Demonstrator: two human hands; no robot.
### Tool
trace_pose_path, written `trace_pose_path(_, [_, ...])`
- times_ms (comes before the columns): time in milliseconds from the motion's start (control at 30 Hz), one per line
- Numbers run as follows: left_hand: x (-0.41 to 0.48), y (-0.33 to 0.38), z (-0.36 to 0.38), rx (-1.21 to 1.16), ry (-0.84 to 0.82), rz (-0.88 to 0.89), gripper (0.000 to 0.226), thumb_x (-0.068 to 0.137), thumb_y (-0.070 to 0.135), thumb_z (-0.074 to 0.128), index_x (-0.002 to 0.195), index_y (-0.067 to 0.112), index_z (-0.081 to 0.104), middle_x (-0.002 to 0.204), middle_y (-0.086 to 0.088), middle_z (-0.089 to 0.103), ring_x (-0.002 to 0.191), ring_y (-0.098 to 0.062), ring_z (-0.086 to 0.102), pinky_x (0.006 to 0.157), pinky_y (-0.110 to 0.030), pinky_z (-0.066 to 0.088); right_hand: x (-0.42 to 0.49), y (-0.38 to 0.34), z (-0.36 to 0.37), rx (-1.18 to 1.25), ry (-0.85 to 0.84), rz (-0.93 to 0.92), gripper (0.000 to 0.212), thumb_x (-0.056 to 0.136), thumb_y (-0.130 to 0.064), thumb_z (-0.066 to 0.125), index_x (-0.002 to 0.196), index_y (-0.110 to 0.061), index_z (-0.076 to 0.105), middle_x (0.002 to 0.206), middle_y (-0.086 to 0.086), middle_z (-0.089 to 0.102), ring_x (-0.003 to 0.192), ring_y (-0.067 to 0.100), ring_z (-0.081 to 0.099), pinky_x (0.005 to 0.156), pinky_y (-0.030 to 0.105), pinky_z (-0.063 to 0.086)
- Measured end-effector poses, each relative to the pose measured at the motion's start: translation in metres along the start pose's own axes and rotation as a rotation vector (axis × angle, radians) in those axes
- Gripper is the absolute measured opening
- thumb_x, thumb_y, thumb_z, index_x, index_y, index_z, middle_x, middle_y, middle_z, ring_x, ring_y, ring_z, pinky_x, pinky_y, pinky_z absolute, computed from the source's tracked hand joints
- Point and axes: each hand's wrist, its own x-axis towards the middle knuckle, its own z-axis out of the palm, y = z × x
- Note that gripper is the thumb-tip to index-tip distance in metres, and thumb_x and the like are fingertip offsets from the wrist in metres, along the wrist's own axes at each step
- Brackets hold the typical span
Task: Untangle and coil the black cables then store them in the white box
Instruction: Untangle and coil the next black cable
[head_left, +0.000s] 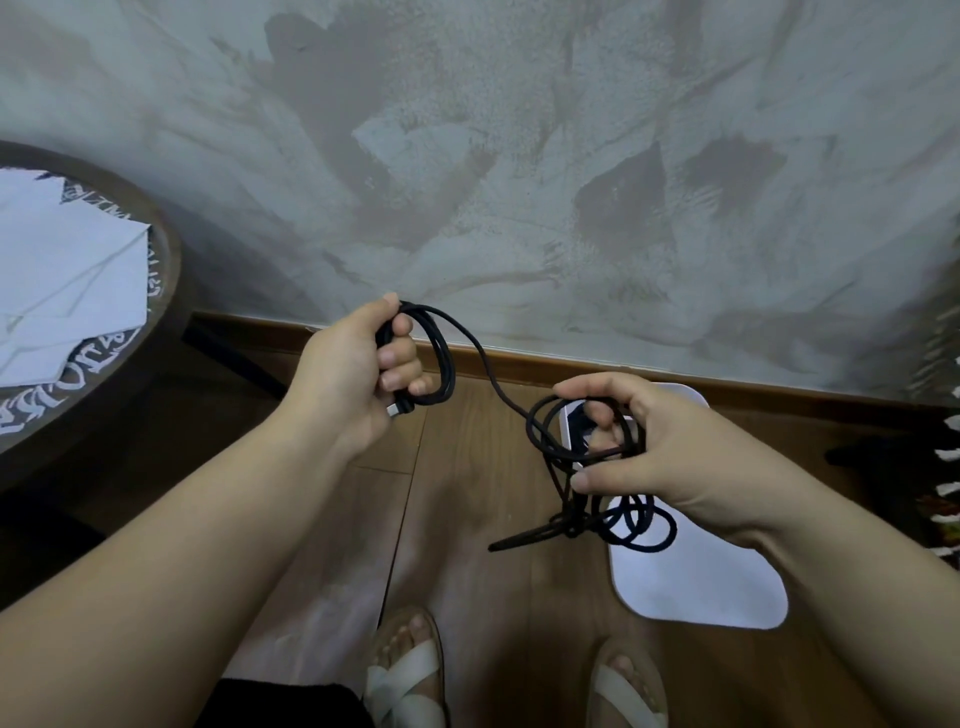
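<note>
1. A round table (169, 291) with white paper (67, 270) on it sits at far left, cut off by the frame edge.
2. The left hand (343, 374) is clenched round a coil (444, 364) of black cable. A few loops hang from the fist, and a metal plug (394, 410) pokes out under the little finger.
3. One strand (493, 387) runs from the coil down and right to the other hand. I judge the next wrap must draw on this slack span.
4. The right hand (665, 457) grasps the tangle (545, 436), with thumb and fingers curled round several loops. How many cables are in it cannot be told.
5. Below that hand hangs a knot (571, 525), with a loose end sticking out leftward and loops drooping to its right.
6. The white box (696, 587) lies on the floor under the right hand, which is the nearer one. Its long axis runs away from the person toward the wall. Its far end is hidden behind the hand and cable, and a dark patch there is hard to make out.
</note>
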Motion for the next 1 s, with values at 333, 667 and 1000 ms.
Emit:
trace_pose_path(333, [-0.002,-0.007,-0.001,0.232,-0.002,0.069,0.036,0.1,0.026,0.04,0.067,0.013,0.043,0.038,0.006,0.028,0.031,-0.009,0.025,0.039,-0.02,0.031,0.002,-0.001,0.002,0.184,0.072,-0.053,0.035,0.072,-0.013,0.068,0.106,-0.017,0.065,0.074,-0.006,0.065,0.063,0.003,0.063,0.063,0.013,0.051])
trace_pose_path(667, [-0.009,-0.015,0.009,0.659,-0.167,0.19,0.036,0.1,0.027,0.039,0.07,0.01,0.049,0.044,0.001,0.05,0.034,-0.011,0.034,0.043,-0.022,0.034,0.005,-0.001,0.003,0.312,0.098,0.005,0.037,0.08,-0.047,0.05,0.076,-0.017,0.071,0.074,0.029,0.059,0.048,0.015,0.055,0.072,0.049,0.047])
trace_pose_path(1000, [-0.019,-0.016,0.016,0.812,-0.279,0.186,0.033,0.1,0.03,0.037,0.076,0.01,0.046,0.079,-0.002,0.075,0.035,-0.01,0.035,0.046,-0.023,0.036,0.008,-0.002,0.01,0.466,0.239,-0.019,0.023,0.098,-0.024,0.039,0.09,-0.009,0.055,0.058,0.006,0.066,0.047,0.011,0.055,0.054,0.025,0.051])
